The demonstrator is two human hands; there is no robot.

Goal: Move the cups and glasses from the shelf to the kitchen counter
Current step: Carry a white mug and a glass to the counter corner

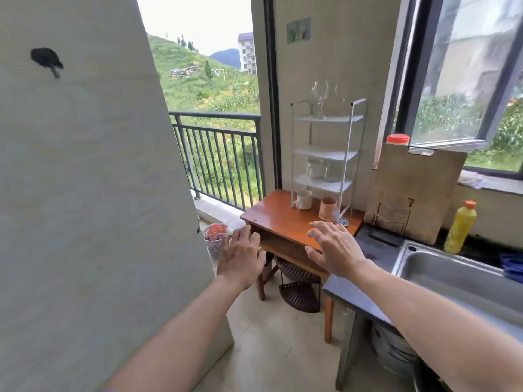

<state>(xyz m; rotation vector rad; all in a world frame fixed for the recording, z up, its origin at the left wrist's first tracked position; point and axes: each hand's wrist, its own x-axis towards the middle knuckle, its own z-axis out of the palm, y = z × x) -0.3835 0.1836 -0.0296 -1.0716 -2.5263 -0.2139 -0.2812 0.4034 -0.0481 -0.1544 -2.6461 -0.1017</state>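
A white wire shelf [343, 157] stands on a small wooden table [280, 215] against the wall. Two clear wine glasses [319, 94] stand on its top tier. A white mug [316, 168] sits on a lower tier. At the bottom, a second white mug [303, 200] and a pink cup [328, 208] rest on the table top. My left hand [240, 257] hovers with fingers spread before the table's front left corner. My right hand [335, 248] is spread above the table's front right edge. Both hold nothing.
The grey kitchen counter [348, 295] with a steel sink [458, 275] runs along the right. A yellow bottle [460, 227] and a cardboard sheet [418, 190] stand behind it. A large wall panel [85, 193] fills the left. A white basket [215, 240] sits by the balcony railing.
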